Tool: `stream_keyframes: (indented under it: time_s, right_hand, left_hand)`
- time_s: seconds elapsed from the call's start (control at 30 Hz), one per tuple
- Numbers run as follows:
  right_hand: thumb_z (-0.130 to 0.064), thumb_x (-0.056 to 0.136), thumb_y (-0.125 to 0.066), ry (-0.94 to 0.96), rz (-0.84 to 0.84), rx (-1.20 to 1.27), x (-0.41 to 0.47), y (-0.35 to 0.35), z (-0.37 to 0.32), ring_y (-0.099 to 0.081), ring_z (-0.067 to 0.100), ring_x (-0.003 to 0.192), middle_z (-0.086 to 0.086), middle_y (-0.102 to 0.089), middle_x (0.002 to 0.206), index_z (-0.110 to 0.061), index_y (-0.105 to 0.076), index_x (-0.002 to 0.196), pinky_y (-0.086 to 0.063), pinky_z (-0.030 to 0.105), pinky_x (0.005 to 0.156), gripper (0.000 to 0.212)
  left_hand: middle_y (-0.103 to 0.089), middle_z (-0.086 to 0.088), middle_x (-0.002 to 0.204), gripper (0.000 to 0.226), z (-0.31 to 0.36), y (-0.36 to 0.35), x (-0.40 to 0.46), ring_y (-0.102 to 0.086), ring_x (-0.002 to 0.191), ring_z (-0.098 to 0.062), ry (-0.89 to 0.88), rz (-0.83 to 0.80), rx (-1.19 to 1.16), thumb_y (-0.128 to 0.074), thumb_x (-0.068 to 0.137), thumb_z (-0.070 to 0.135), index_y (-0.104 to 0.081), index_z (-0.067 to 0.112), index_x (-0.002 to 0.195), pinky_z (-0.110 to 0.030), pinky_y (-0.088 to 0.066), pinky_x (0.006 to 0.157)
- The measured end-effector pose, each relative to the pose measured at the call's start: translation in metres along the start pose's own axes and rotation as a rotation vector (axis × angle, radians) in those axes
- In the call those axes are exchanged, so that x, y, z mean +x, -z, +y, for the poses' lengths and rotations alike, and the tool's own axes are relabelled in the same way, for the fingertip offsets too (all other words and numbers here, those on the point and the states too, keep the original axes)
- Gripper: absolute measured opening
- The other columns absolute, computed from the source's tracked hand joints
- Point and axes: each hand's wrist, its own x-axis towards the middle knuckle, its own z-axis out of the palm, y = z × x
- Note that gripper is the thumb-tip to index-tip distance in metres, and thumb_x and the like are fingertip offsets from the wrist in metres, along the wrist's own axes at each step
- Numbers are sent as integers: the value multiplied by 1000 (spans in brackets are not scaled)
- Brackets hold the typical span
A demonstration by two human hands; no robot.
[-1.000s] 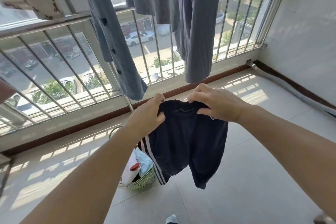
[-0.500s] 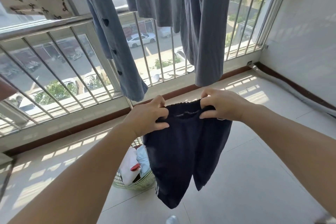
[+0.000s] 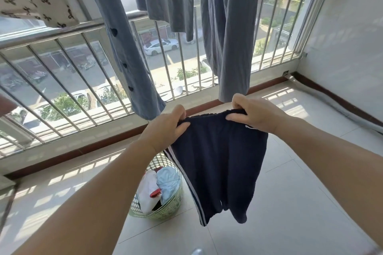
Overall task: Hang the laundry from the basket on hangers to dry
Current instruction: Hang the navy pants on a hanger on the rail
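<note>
Soft navy shorts [image 3: 217, 163] with white side stripes are pinched at the bunched waistband by the left hand [image 3: 165, 128] and right hand [image 3: 255, 113], above a round green holed basket [image 3: 165, 211].

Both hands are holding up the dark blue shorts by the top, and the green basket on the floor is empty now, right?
Not quite. The head view shows both hands, left and right, holding the dark blue shorts by the waistband, but the green basket still holds white and light blue laundry.

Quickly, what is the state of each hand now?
Left hand: closed, pinching the waistband of the navy shorts.
Right hand: closed, pinching the same waistband.
</note>
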Motion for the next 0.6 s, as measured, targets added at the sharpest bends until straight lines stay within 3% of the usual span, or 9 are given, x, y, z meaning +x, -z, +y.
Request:
stream_keyframes:
  time_s: [0.13, 0.2, 0.27, 0.33, 0.4, 0.47, 0.6]
  right_hand:
    - [-46, 82, -64, -211, -57, -37, 6, -12, -10, -56, 23, 88, 2, -57, 94, -20, -49, 111, -46, 33, 73, 42]
    - [-46, 84, -62, -346, -16, -46, 11, -22, -13, -57, 25, 89, 5, -58, 90, -13, -60, 95, -45, 31, 72, 35]
    - [-41, 87, -59, -496, 0, 58, 16, -30, -18, -58, 27, 85, 7, -58, 81, -9, -59, 78, -43, 29, 68, 33]
    - [-35, 88, -57, -573, -2, 213, 22, -35, -22, -59, 27, 84, 9, -61, 84, -6, -62, 80, -45, 30, 68, 30]
    - [-28, 88, -58, -590, -3, 459, 25, -36, -28, -63, 27, 87, 12, -66, 92, -4, -67, 92, -53, 35, 75, 26]
    - [-25, 87, -61, -539, -38, 691, 23, -33, -38, -66, 26, 86, 11, -69, 94, -8, -68, 98, -55, 37, 79, 22]
    - [-39, 80, -69, -317, -191, 758, 15, -24, -56, -67, 16, 85, 1, -71, 93, -18, -65, 104, -54, 30, 80, 32]
  left_hand:
    - [-59, 4, 106, 26, 5, -14, 2, -55, 97, -16, 212, -101, -226, -53, 93, 27, -54, 17, 117, -28, -44, 83]
    - [-66, -3, 106, 23, 13, -20, 3, -58, 95, -19, 289, -114, -297, -55, 92, 26, -63, 14, 110, -33, -48, 85]
    - [-67, -10, 98, 17, 26, -22, 4, -62, 88, -24, 432, -72, -492, -56, 91, 24, -65, 11, 98, -39, -51, 85]
    - [-66, -13, 92, 11, 38, -23, 7, -62, 79, -25, 606, -47, -761, -56, 91, 18, -62, 10, 85, -40, -53, 80]
    - [-65, -13, 88, 12, 46, -25, 10, -61, 72, -22, 742, -23, -989, -55, 92, 13, -57, 11, 80, -38, -55, 71]
    - [-65, -13, 85, 6, 52, -26, 11, -62, 71, -23, 847, 18, -1176, -53, 92, 10, -58, 8, 89, -38, -56, 70]
    - [-65, -12, 84, 19, 55, -22, 7, -63, 66, -22, 955, 120, -1423, -53, 93, 13, -59, 3, 108, -28, -55, 49]
